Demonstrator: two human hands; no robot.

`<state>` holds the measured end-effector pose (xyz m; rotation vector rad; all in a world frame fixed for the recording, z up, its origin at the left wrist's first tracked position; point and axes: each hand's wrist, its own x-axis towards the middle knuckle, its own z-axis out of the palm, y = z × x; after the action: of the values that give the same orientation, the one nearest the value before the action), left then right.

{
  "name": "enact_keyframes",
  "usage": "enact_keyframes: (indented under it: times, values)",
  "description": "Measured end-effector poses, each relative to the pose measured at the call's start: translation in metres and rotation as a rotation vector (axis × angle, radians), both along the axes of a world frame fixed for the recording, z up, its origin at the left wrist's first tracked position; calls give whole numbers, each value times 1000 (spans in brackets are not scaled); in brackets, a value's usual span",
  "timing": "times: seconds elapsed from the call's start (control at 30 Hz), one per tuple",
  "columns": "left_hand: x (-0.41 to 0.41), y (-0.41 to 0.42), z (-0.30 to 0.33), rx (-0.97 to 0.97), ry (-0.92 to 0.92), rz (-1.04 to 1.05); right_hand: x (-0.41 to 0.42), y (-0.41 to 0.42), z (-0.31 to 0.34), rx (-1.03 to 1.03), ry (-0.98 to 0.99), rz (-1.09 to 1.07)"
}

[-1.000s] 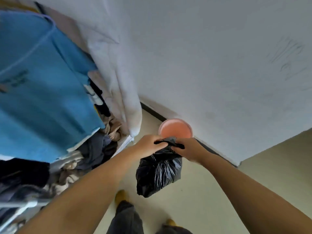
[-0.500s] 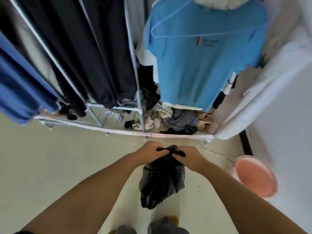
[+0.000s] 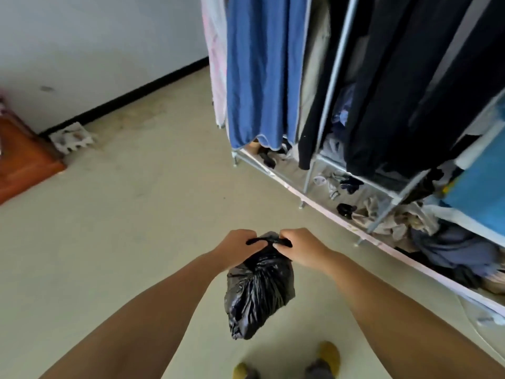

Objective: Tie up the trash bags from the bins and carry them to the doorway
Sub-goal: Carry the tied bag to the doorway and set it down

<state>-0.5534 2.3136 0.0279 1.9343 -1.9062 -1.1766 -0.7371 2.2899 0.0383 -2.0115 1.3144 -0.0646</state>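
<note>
Trash bag (image 3: 259, 291) tied at the neck, held up in both hands as the person turns away from the bin.

The pink bin seen a moment ago is out of view; open floor (image 3: 142, 214) now lies ahead, so carrying has likely begun. The left hand (image 3: 237, 248) and right hand (image 3: 302, 248) each pinch a twisted end of the knot. The thin, glossy, crinkled black plastic hangs in a small lumpy pouch beside the metal clothes rack (image 3: 322, 149).
</note>
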Motion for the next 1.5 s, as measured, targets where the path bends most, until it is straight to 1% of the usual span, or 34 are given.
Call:
enact_keyframes:
  times: [0.17, 0.27, 0.37, 0.47, 0.67, 0.87, 1.07, 1.17, 1.27, 1.5]
  values:
    - [105, 6, -2, 24, 8, 173, 111, -25, -3, 31, 30, 181]
    - [155, 0, -7, 30, 26, 285, 166, -48, -8, 34, 52, 294]
    - [197, -19, -10, 30, 36, 352, 216, -81, -16, 18, 77, 399]
    - [238, -55, -16, 46, 35, 400, 261, -126, -24, 27, 89, 454]
    - [310, -156, -23, 71, 9, 474, 339, -237, -27, 51, 111, 542]
    - [373, -260, -18, 27, -27, 481, 409, -347, -17, 51, 99, 618]
    - [464, -379, -15, -30, -20, 455, 496, -465, -9, -19, 126, 602]
    - [521, -444, -11, -52, 0, 413, 550, -529, -11, -60, 135, 550]
    - [579, -509, -7, -33, 17, 380, 601, -587, -10, -52, 117, 479]
    - [687, -662, 12, -57, -30, 226, 695, -716, 5, -49, 78, 340]
